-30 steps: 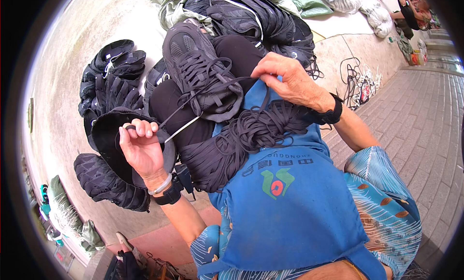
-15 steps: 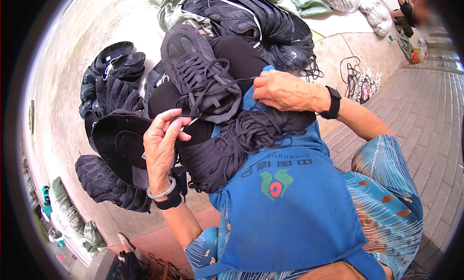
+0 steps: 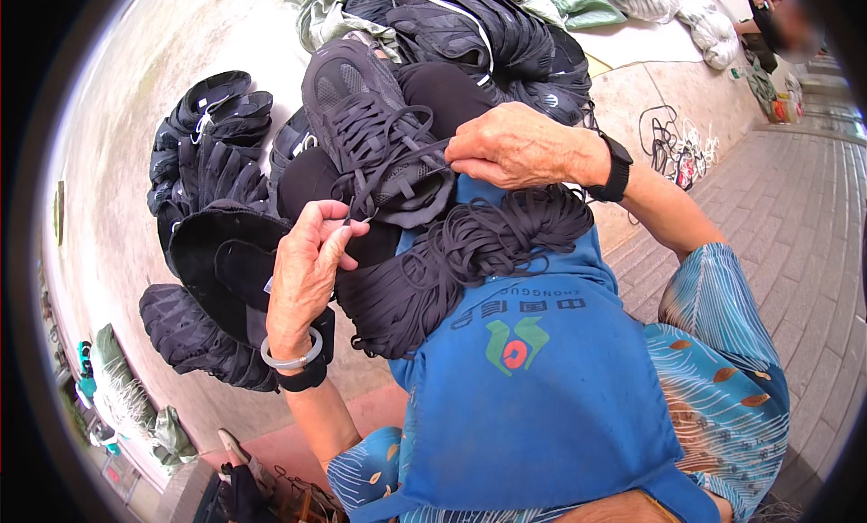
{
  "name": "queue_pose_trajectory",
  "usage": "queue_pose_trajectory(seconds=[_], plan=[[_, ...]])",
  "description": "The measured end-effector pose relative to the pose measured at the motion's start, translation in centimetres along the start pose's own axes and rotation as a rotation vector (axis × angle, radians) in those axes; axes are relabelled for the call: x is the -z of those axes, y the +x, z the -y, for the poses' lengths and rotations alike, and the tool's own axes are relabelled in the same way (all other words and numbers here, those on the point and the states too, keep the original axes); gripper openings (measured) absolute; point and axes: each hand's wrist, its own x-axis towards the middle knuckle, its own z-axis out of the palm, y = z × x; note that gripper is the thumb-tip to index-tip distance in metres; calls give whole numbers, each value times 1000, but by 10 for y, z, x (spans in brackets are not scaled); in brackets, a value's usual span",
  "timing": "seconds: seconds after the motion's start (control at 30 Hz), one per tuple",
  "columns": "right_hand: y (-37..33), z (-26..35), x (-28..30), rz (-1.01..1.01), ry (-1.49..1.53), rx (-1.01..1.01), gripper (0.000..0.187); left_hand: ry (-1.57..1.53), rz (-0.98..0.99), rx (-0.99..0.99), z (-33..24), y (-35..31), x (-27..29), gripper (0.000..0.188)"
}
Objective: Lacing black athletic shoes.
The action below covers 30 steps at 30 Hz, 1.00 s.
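A dark grey shoe upper (image 3: 375,130) with laces through its eyelets rests on my black-clad knees. My left hand (image 3: 307,261) pinches a dark shoelace by its tip at the shoe's near left side. At the right of the shoe, my right hand (image 3: 524,148) is closed on the other dark lace, which runs tight to the shoe. A thick bundle of dark shoelaces (image 3: 470,261) lies across my lap on the blue apron (image 3: 542,406), just below both hands.
Nested black shoe uppers (image 3: 212,135) are stacked at the left, with another row (image 3: 203,338) nearer me. More uppers (image 3: 506,44) lie at the far side beside green and white sacks. Loose laces (image 3: 677,148) lie on the ledge at right. Another person (image 3: 768,26) is at far right.
My right hand has moved left and slightly up, closer to the shoe, still gripping its lace. My left hand has shifted only slightly, the lace tip still pinched.
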Motion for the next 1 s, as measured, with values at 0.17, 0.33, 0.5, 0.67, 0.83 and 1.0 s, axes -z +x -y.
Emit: queue_pose_trajectory(seconds=[0.17, 0.33, 0.5, 0.67, 0.83, 1.0], plan=[[14, -5, 2, -86, -309, -26, 14, 395, -57, -79, -14, 5, -1, 15], [15, -16, -4, -15, -336, -91, 16, 306, -226, -141, 5, 14, -8, 15], [20, -22, -10, -305, -235, -41, 14, 358, -210, -14, -10, 16, -9, 12], [24, -21, -8, -193, -186, -86, 14, 684, -288, -279, 10, 17, -5, 12], [11, -23, -13, -98, -191, -92, 13, 636, -352, -246, 14, 9, 8, 14], [17, -18, -19, -220, -168, -86, 12, 433, -340, -179, 10, 21, -13, 17]])
